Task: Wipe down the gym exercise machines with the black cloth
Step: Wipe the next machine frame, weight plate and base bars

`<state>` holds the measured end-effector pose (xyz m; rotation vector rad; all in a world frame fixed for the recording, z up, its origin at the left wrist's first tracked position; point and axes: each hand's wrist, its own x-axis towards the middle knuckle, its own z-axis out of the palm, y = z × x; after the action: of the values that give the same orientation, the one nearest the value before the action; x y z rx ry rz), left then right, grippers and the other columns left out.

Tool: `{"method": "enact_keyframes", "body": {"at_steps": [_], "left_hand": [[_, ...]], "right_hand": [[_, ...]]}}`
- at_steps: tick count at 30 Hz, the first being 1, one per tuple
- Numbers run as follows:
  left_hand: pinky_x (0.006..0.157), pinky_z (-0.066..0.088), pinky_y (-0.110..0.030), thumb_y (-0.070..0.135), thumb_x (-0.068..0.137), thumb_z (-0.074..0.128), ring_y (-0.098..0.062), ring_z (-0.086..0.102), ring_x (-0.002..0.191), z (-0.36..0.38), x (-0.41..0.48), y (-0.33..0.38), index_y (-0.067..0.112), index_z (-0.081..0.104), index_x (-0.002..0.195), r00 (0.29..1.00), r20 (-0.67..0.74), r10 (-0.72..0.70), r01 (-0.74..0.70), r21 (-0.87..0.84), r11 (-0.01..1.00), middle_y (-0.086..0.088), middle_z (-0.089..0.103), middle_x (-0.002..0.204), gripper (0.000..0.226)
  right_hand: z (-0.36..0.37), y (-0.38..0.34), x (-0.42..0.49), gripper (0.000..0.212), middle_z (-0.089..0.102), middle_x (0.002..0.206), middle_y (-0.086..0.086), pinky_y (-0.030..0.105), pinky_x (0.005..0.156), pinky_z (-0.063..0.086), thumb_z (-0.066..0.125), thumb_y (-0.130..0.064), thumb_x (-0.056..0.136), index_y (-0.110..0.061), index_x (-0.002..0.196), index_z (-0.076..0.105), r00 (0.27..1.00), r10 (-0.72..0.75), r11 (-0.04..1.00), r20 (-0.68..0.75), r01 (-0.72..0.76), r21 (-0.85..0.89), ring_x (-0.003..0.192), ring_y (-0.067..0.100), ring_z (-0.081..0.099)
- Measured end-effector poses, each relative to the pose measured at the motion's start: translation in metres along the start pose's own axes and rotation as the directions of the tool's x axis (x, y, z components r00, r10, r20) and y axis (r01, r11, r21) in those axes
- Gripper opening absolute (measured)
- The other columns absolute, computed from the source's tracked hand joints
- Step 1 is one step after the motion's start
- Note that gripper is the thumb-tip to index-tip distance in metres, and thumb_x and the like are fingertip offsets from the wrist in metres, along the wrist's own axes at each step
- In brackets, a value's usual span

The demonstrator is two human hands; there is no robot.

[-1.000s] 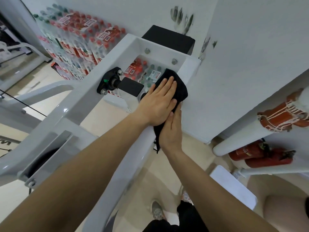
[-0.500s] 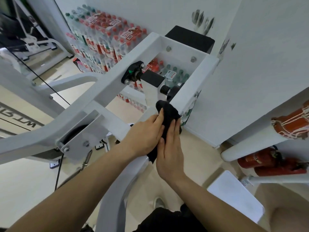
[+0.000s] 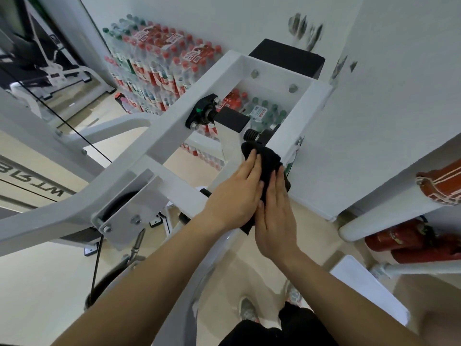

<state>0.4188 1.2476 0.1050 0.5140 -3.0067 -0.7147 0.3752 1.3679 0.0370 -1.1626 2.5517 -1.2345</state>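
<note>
Cloth, black point(image 3: 265, 163): soft, bunched fabric draped over a slanting white tube of the exercise machine frame point(image 3: 164, 131), just below the frame's far right corner. Left hand point(image 3: 233, 196) and right hand point(image 3: 273, 216): both flat with fingers straight, pressing the cloth between them from opposite sides, neither curled round it. Frame: glossy painted metal, square-edged, bolted. Handling advice: sandwich the tube evenly, slide along its length, and skirt the black threaded knob point(image 3: 262, 137) just above.

Tight on the right, wall point(image 3: 386, 108) close; black knob point(image 3: 264, 136) juts just above the cloth point(image 3: 268, 161); open gap inside the white frame point(image 3: 172, 121), bottles point(image 3: 159, 61) beyond.
</note>
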Motion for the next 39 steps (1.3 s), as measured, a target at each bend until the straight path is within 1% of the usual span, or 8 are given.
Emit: {"method": "enact_keyframes", "body": {"at_steps": [3, 13, 19, 24, 29, 31, 35, 39], "left_hand": [[0.126, 0.011, -0.033, 0.032, 0.109, 0.024, -0.016, -0.003, 0.155, 0.002, -0.004, -0.006, 0.016, 0.002, 0.160, 0.999, -0.001, 0.054, -0.054, 0.058, 0.997, 0.001, -0.007, 0.168, 0.057], [0.127, 0.004, -0.042, 0.034, 0.108, 0.017, -0.020, -0.005, 0.155, -0.007, 0.085, 0.004, 0.013, 0.003, 0.160, 0.995, 0.013, 0.097, -0.097, 0.260, 0.961, -0.003, -0.001, 0.168, 0.058], [0.127, 0.006, -0.042, 0.036, 0.108, 0.013, -0.020, 0.001, 0.155, -0.010, 0.150, 0.017, 0.010, 0.004, 0.160, 0.994, 0.033, 0.107, -0.111, 0.343, 0.933, -0.006, 0.002, 0.168, 0.059], [0.126, 0.006, -0.037, 0.031, 0.109, 0.019, -0.019, 0.002, 0.155, -0.013, 0.208, 0.031, 0.011, 0.001, 0.160, 0.993, 0.057, 0.101, -0.110, 0.173, 0.979, -0.006, -0.002, 0.168, 0.058], [0.126, 0.012, -0.043, 0.028, 0.109, 0.024, -0.021, -0.001, 0.155, -0.011, 0.252, 0.035, 0.012, -0.004, 0.160, 0.993, 0.049, 0.109, -0.114, 0.108, 0.988, -0.004, -0.009, 0.168, 0.060], [0.124, 0.019, -0.046, 0.028, 0.107, 0.028, -0.023, 0.004, 0.155, -0.009, 0.259, 0.032, 0.010, -0.001, 0.160, 0.991, 0.069, 0.119, -0.126, 0.112, 0.986, -0.005, -0.013, 0.168, 0.063], [0.101, 0.048, -0.050, 0.028, 0.108, 0.030, -0.038, 0.046, 0.135, -0.010, 0.249, 0.038, 0.006, 0.006, 0.160, 0.993, 0.068, 0.095, -0.101, 0.080, 0.992, -0.011, -0.010, 0.168, 0.062], [0.091, 0.048, -0.050, 0.036, 0.108, 0.026, -0.042, 0.055, 0.118, -0.010, 0.218, 0.042, 0.012, -0.001, 0.160, 1.000, 0.010, 0.011, -0.012, 0.068, 0.998, -0.018, 0.034, 0.154, 0.063]], "right_hand": [[-0.001, 0.004, -0.005, 0.064, -0.002, 0.169, 0.005, 0.049, 0.123, 0.022, 0.015, -0.042, 0.106, -0.009, 0.160, 0.005, 0.999, -0.038, 0.999, 0.027, 0.039, -0.022, 0.155, 0.016, -0.001], [-0.047, 0.035, 0.075, 0.064, 0.001, 0.168, 0.003, 0.038, 0.126, 0.007, 0.015, -0.039, 0.103, -0.013, 0.160, 0.005, 0.997, -0.046, 0.931, 0.059, 0.064, -0.360, 0.155, 0.014, -0.003], [-0.063, 0.057, 0.126, 0.065, -0.005, 0.168, 0.006, 0.038, 0.125, 0.016, 0.018, -0.037, 0.102, -0.011, 0.160, 0.003, 0.997, 0.028, 0.976, 0.067, -0.013, -0.216, 0.155, 0.014, 0.002], [-0.075, 0.077, 0.175, 0.064, -0.009, 0.168, 0.000, 0.043, 0.117, 0.034, 0.023, -0.032, 0.102, -0.016, 0.160, 0.001, 0.988, 0.147, 0.987, 0.042, -0.144, -0.071, 0.154, 0.017, 0.014], [-0.087, 0.088, 0.208, 0.061, -0.011, 0.168, -0.002, 0.038, 0.114, 0.037, 0.024, -0.030, 0.106, -0.019, 0.160, -0.002, 0.982, 0.187, 0.982, 0.018, -0.187, -0.016, 0.153, 0.013, 0.011], [-0.089, 0.088, 0.211, 0.061, -0.011, 0.168, -0.003, 0.036, 0.111, 0.038, 0.025, -0.029, 0.107, -0.020, 0.161, -0.002, 0.982, 0.189, 0.982, 0.013, -0.189, -0.003, 0.152, 0.014, 0.015], [-0.085, 0.088, 0.203, 0.061, -0.002, 0.169, -0.003, 0.037, 0.111, 0.038, 0.024, -0.032, 0.107, -0.024, 0.160, -0.003, 0.974, 0.225, 0.969, 0.023, -0.226, 0.096, 0.151, 0.016, 0.022], [-0.062, 0.085, 0.163, 0.071, 0.024, 0.165, -0.004, 0.043, 0.116, 0.035, 0.017, -0.060, 0.096, -0.033, 0.160, 0.002, 0.946, 0.313, 0.906, 0.083, -0.324, 0.272, 0.146, 0.019, 0.035]]}}
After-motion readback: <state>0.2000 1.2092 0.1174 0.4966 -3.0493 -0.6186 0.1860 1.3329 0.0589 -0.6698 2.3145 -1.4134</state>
